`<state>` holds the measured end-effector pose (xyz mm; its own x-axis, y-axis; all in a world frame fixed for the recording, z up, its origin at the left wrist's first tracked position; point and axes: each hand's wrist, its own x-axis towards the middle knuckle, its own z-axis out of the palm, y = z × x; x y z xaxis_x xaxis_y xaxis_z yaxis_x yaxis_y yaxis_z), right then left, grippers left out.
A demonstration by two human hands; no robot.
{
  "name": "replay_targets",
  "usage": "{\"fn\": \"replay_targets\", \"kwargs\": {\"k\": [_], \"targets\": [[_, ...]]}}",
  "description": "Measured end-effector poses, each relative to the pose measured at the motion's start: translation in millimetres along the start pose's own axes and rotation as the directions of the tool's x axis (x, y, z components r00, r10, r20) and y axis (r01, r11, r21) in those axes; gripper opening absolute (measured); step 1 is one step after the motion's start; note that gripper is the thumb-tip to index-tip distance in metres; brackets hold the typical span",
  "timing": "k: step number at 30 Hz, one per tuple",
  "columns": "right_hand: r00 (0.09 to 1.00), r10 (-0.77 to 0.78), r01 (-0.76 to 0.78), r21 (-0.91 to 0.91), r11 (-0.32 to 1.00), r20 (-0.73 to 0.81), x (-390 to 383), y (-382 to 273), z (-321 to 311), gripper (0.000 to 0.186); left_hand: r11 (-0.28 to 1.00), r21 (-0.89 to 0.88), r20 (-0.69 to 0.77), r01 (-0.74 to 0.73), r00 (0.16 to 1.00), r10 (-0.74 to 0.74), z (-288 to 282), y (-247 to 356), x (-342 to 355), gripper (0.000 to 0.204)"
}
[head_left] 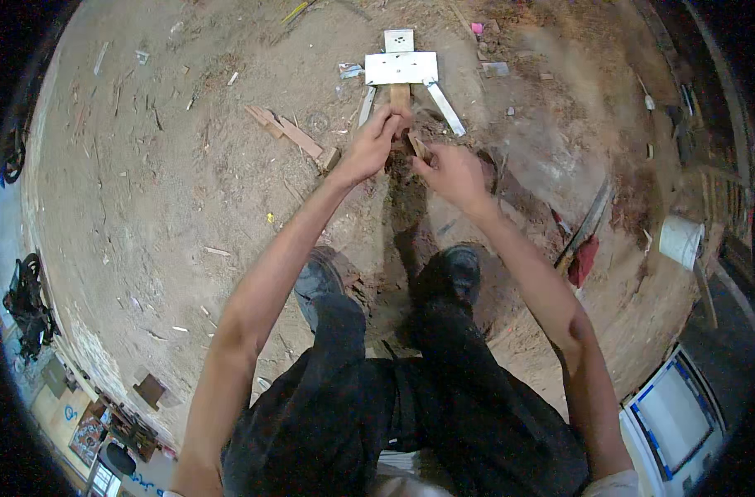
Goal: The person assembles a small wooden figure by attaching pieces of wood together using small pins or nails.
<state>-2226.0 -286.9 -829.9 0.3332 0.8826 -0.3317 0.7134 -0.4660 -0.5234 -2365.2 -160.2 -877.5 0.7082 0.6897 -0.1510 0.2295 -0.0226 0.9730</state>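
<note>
I see a short upright strip of pale wood (400,98) standing on the sawdust-covered dirt floor (170,190), straight ahead of my feet. My left hand (371,147) is closed around its lower part, fingers wrapped at the point where it meets the ground. My right hand (445,171) sits just beside the left, pinching a small brown wooden block (417,147) between thumb and fingers; the block's tip lies close against the foot of the strip, though I cannot tell whether the two touch.

The strip's top end runs under a flat white rectangular metal plate (401,67), and a smaller white square plate with holes (399,40) sits right behind that. Two slim white metal bars (445,108) splay out and down from the big plate's lower corners, one to each side of the strip.

To the left of my left hand, a few tan wood offcuts (288,132) lie in a loose diagonal row. My two dark shoes (462,269) stand below the hands, with dark trousers filling the lower middle of the view. Off to the right, a red-handled tool (582,248) lies on the ground, and farther right a white plastic bucket (680,241) rests on its side.
</note>
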Motion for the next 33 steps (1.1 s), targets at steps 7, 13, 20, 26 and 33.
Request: {"fn": "replay_targets", "kwargs": {"k": [7, 13, 20, 26, 33], "targets": [[1.000, 0.022, -0.023, -0.004, 1.000, -0.022, -3.4, -0.4, 8.8, 0.039, 0.973, 0.109, 0.089, 0.205, 0.973, -0.215, -21.0, 15.8, -6.0, 0.027], [0.982, 0.152, -0.188, 0.625, 0.757, 0.111, -6.0, 7.2, 28.2, 0.037, 0.983, -0.166, -0.041, 0.078, 0.995, -0.086, -14.9, 4.6, -17.1, 0.046], [0.984, 0.168, -0.175, 0.556, 0.812, 0.065, -0.6, 12.5, 26.6, 0.037, 0.883, 0.467, -0.046, -0.059, 0.995, 0.090, 0.9, 10.1, -25.0, 0.079], [0.978, 0.205, -0.192, 0.576, 0.795, 0.043, 6.6, 43.1, 30.0, 0.047, 0.884, 0.458, -0.023, -0.096, 0.993, 0.120, 19.3, 15.5, -12.3, 0.083], [0.982, 0.189, -0.165, 0.426, 0.889, -0.014, 5.2, 40.9, 18.2, 0.048, 0.949, 0.315, -0.051, -0.022, 0.998, 0.040, 22.0, 12.5, -12.9, 0.070]]}}
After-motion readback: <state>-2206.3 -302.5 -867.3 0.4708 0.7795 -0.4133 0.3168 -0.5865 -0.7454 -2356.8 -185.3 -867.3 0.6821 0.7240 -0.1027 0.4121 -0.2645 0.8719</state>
